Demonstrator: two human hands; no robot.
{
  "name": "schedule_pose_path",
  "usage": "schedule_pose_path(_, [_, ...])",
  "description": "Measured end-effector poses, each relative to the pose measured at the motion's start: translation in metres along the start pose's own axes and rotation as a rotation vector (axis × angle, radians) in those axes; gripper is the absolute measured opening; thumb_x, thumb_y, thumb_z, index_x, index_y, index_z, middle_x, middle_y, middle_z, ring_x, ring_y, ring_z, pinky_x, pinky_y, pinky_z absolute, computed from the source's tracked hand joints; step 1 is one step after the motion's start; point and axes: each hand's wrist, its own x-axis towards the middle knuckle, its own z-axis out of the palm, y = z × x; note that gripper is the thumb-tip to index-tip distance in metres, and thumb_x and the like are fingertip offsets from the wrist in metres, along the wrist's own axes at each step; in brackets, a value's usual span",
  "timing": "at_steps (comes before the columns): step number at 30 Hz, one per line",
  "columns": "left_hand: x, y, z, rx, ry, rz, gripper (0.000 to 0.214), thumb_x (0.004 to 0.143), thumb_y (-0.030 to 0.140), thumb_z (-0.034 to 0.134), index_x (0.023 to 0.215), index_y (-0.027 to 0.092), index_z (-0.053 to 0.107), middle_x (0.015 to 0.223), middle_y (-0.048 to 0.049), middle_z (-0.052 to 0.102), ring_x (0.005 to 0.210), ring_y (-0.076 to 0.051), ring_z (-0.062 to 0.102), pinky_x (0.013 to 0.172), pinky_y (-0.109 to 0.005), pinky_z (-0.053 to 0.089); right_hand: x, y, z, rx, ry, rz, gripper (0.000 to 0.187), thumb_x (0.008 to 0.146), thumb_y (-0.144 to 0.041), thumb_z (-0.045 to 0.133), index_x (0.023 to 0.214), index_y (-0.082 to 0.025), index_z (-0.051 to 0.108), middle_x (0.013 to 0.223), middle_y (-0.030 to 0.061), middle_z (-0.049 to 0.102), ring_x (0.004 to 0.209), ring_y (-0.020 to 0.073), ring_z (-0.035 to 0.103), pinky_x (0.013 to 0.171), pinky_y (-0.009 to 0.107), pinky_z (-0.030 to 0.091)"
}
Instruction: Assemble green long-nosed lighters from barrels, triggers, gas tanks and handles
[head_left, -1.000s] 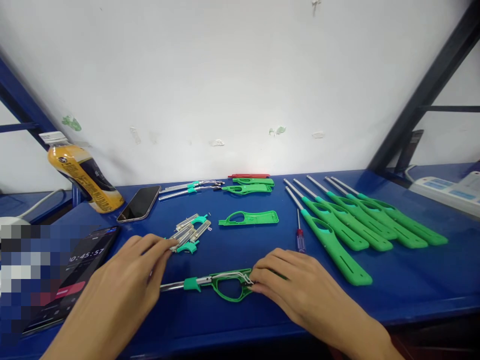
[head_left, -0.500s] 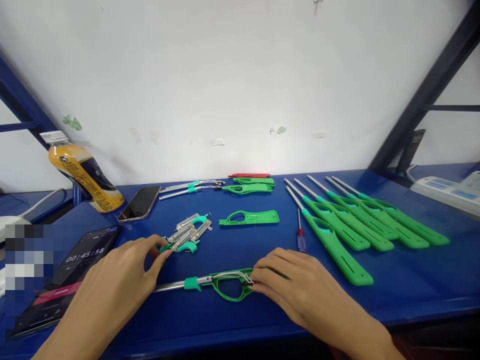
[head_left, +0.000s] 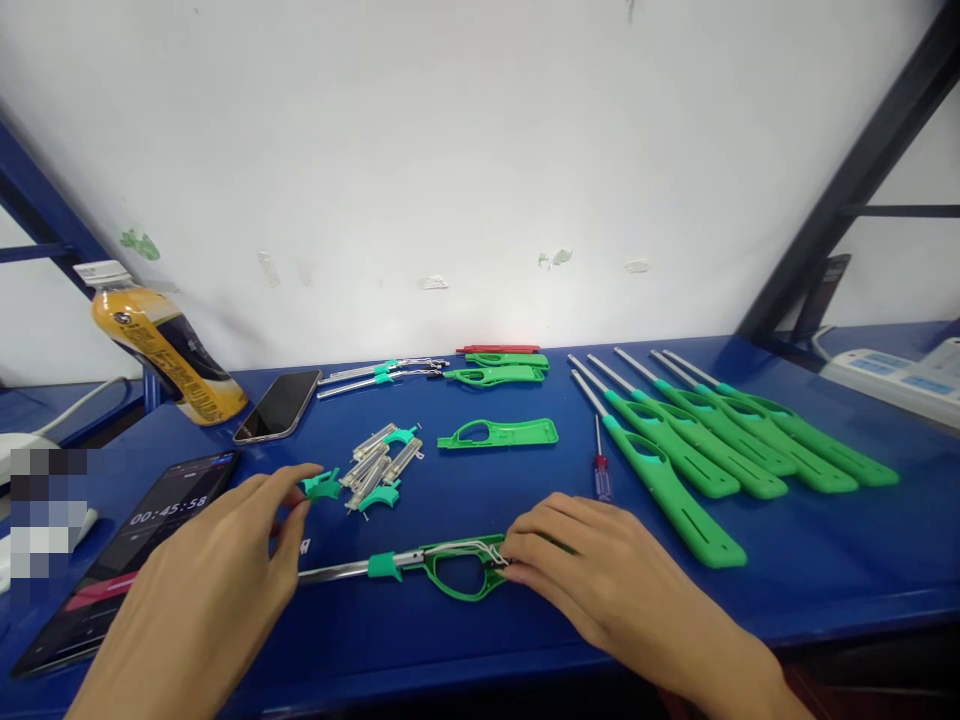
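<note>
My left hand pinches a small teal trigger between thumb and index finger, just left of a pile of clear fuel tanks and more teal triggers. In front of me lies an opened long-necked gas lighter, its green half-shell facing up with white wires inside and a metal tube pointing left. My right hand grips its handle end, fingertips pressed at the wires. Those fingers hide most of the handle. Beyond, a separate green half-shell rests on the table.
Several assembled green lighters lie fanned out on the right, beside a screwdriver. Lighter tubes with wires and more shells lie along the wall. Leftward are two phones and a drink bottle.
My left hand has drawn back left from the pile, bringing a teal trigger with it. My right hand stays in place on the opened lighter.
</note>
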Motion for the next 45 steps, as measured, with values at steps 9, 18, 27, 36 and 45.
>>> schedule_pose_path(9, [-0.022,0.058,0.005,-0.277,-0.012,0.338,0.034,0.108,0.021,0.046,0.132,0.035,0.065,0.112,0.0002,0.072,0.088,-0.013,0.076,0.072,-0.019,0.060,0.001,0.000,0.000,-0.011,-0.003,0.003,0.014,0.110,-0.027,0.056,0.104,-0.021,0.067,0.099,0.0007,0.075,0.085,0.0189,0.067,0.074,0.035,0.050])
schedule_pose_path(18, [-0.028,0.071,0.028,-0.230,-0.109,0.431,0.049,0.100,0.002,0.042,0.138,0.026,0.062,0.110,-0.0049,0.070,0.090,-0.020,0.068,0.074,-0.031,0.064,0.001,-0.001,0.000,-0.015,-0.004,0.022,0.016,0.112,-0.029,0.053,0.105,-0.021,0.066,0.096,0.0008,0.074,0.085,0.0193,0.067,0.077,0.035,0.050])
schedule_pose_path(27, [-0.020,0.082,0.034,-0.440,-0.021,0.381,0.032,0.105,0.004,0.046,0.122,0.024,0.065,0.103,-0.0023,0.071,0.086,-0.017,0.065,0.074,-0.029,0.060,-0.001,0.000,0.002,0.021,-0.011,0.013,0.020,0.112,-0.033,0.051,0.105,-0.021,0.066,0.096,0.0001,0.075,0.086,0.0180,0.067,0.078,0.034,0.049])
schedule_pose_path(36, [-0.020,0.085,0.033,-0.356,-0.018,0.406,0.018,0.107,0.011,0.050,0.107,0.023,0.064,0.094,-0.0014,0.071,0.080,-0.019,0.061,0.070,-0.032,0.060,-0.001,0.001,0.001,0.062,-0.031,0.025,0.020,0.111,-0.034,0.052,0.103,-0.022,0.065,0.097,-0.0012,0.074,0.085,0.0180,0.065,0.073,0.034,0.048])
schedule_pose_path(45, [-0.020,0.088,0.039,-0.391,0.040,0.404,0.022,0.110,0.012,0.045,0.103,0.022,0.064,0.092,0.0000,0.070,0.078,-0.018,0.061,0.074,-0.031,0.056,-0.001,0.000,0.000,0.099,0.000,0.053,0.019,0.111,-0.035,0.053,0.103,-0.022,0.064,0.101,-0.0023,0.076,0.086,0.0162,0.068,0.078,0.031,0.050])
